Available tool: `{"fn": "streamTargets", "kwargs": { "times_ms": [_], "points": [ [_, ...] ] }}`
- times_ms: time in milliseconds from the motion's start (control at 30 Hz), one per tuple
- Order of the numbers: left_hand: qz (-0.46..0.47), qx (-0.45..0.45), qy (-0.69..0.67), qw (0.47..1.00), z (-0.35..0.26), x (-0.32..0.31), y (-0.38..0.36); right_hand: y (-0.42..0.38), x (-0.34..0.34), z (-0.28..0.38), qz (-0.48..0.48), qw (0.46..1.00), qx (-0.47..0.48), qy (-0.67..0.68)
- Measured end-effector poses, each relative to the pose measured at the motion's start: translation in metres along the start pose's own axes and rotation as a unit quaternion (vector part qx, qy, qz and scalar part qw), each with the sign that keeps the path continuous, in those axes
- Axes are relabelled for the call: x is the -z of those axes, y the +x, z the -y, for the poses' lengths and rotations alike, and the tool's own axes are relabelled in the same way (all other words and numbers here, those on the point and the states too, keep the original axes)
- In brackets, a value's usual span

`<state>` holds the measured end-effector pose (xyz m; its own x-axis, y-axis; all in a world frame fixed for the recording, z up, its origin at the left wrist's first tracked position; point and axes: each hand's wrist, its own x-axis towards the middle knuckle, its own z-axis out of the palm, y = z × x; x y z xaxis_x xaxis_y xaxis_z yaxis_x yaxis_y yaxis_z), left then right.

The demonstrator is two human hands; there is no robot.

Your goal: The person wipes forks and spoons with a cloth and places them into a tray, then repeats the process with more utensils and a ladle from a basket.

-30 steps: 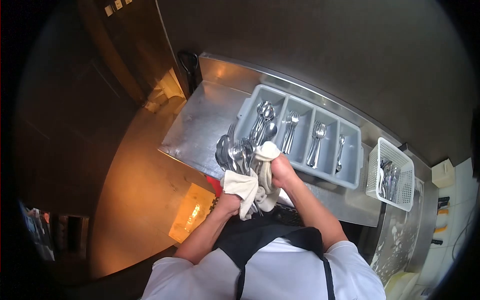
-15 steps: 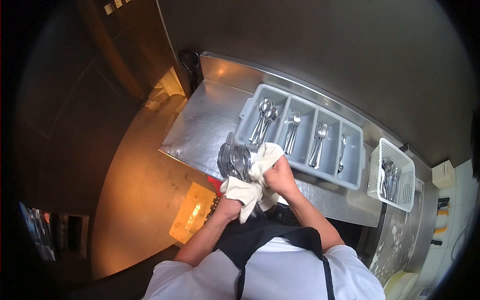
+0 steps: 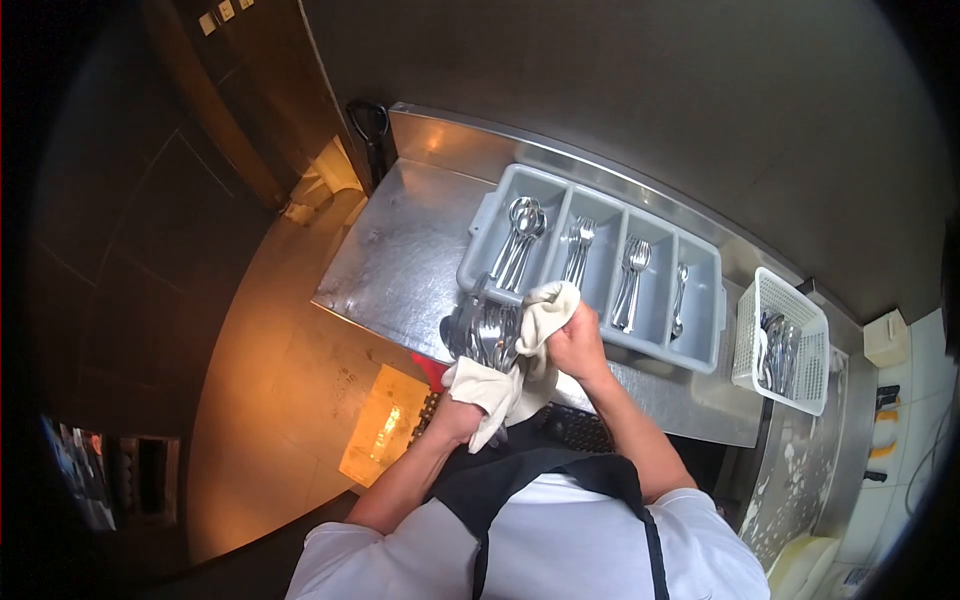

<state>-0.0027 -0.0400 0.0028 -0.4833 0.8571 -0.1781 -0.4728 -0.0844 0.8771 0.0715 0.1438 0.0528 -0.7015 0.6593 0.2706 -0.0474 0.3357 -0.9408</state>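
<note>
Your left hand [image 3: 458, 418] is closed in a narrow grip on a cream-white fabric cloth [image 3: 486, 388], which wraps the lower part of a thick bundle of shiny metal cutlery [image 3: 486, 332]. The bundle stands up out of the cloth, pointing away from your body, just in front of the near edge of the brushed stainless-steel counter [image 3: 400, 240]; it includes forks, but the pieces overlap too much for you to count them. Your right hand [image 3: 577, 342] is also closed, holding a bunched upper part of the cloth against the right side of the bundle; whether its fingers press on any metal through the fabric, you cannot tell. Just beyond your hands, on the counter, lies a light-grey rectangular plastic tray [image 3: 482, 214] with four long compartments set side by side. From left to right, you have large metal spoons [image 3: 520, 240] with their bowls at the far end, a group of metal forks [image 3: 580, 245], a second group of forks [image 3: 632, 275] with their tines also at the far end, and slim small spoons [image 3: 681, 295] in the last compartment. Near the tray's right end sits a white perforated plastic basket [image 3: 745, 350], tilted in your view, with loose metal cutlery [image 3: 778, 352] heaped inside. You wear a black apron [image 3: 500, 470] over a white short-sleeved top [image 3: 570, 540].
</note>
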Motion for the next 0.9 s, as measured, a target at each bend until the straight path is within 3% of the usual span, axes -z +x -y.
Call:
{"fn": "streamTargets", "kwargs": {
  "times_ms": [100,167,267,300,367,400,433,467,633,767,867,900],
  "points": [
    [0.015,-0.070,0.203,0.977,-0.006,-0.003,-0.004,0.008,0.011,-0.004,-0.031,0.972,0.112,-0.203],
    [-0.012,-0.090,0.206,0.974,-0.003,-0.005,-0.002,0.015,0.014,0.000,-0.074,0.952,0.177,-0.238],
    [-0.033,-0.106,0.237,0.965,-0.007,-0.001,-0.003,0.021,0.036,-0.028,-0.199,0.980,-0.022,0.006],
    [-0.035,-0.107,0.252,0.961,-0.010,0.001,-0.004,0.015,0.039,-0.035,-0.190,0.942,-0.135,0.241],
    [-0.004,-0.141,0.284,0.948,-0.012,0.004,-0.003,-0.001,0.028,-0.028,-0.065,0.997,-0.027,0.024],
    [0.012,-0.158,0.299,0.941,-0.012,0.003,-0.002,-0.005,0.020,-0.021,-0.001,0.996,0.028,-0.088],
    [0.014,-0.157,0.292,0.943,-0.013,-0.002,-0.003,-0.007,0.007,-0.010,0.016,0.997,-0.009,0.075],
    [0.015,-0.158,0.286,0.945,-0.017,-0.009,-0.002,-0.003,0.007,-0.018,-0.004,0.996,-0.044,0.075],
    [0.017,-0.173,0.341,0.924,-0.014,-0.010,0.000,0.008,0.022,-0.009,-0.034,0.998,0.003,-0.062],
    [0.025,-0.158,0.349,0.923,-0.008,-0.008,0.000,0.002,0.003,-0.021,-0.122,0.987,0.042,0.099],
    [0.023,-0.153,0.329,0.931,-0.004,-0.010,-0.006,0.006,0.031,-0.018,-0.087,0.966,0.132,-0.205],
    [0.026,-0.172,0.350,0.920,-0.005,-0.010,-0.004,0.007,0.038,-0.033,-0.093,0.973,0.131,-0.164]
  ]
}}
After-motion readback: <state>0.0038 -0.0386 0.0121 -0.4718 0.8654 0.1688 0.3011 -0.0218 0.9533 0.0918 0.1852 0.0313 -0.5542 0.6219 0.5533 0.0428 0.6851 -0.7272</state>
